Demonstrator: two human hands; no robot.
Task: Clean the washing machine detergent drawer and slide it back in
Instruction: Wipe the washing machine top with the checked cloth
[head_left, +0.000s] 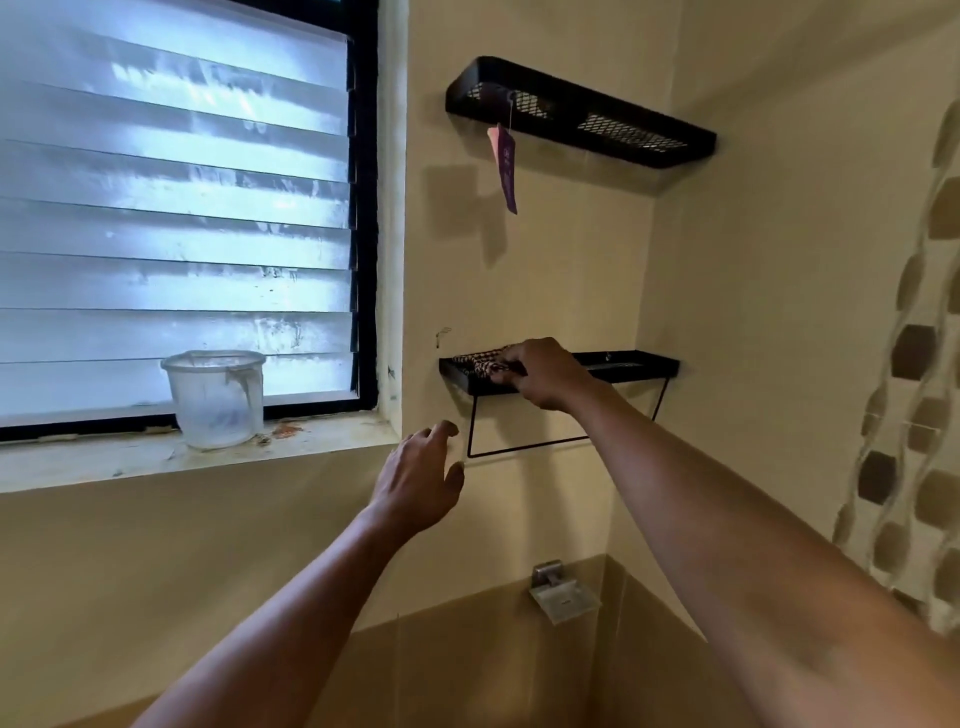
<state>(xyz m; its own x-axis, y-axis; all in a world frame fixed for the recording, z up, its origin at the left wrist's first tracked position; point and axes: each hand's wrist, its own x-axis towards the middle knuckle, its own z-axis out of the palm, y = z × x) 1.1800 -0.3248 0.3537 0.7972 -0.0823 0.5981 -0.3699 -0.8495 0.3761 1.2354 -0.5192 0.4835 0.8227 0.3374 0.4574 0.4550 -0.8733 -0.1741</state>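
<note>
1. Gripping the woven checked cloth (479, 364) with my right hand (543, 374) - fingers curled over it at the lower black metal shelf's (644, 364) left end.
2. My left hand (421, 483) hangs below, fingers loosely spread, holding nothing, near the window sill's (104, 460) right corner.
3. A thin rail (524, 448) runs under the shelf - a cloudy plastic tub (215, 400) stands on the sill.

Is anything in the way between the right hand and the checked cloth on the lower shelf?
Nothing visible. The right hand grips the checked cloth where it lies on the lower shelf. The left hand is open below the shelf, holding nothing. The drawer is not in view.
</note>
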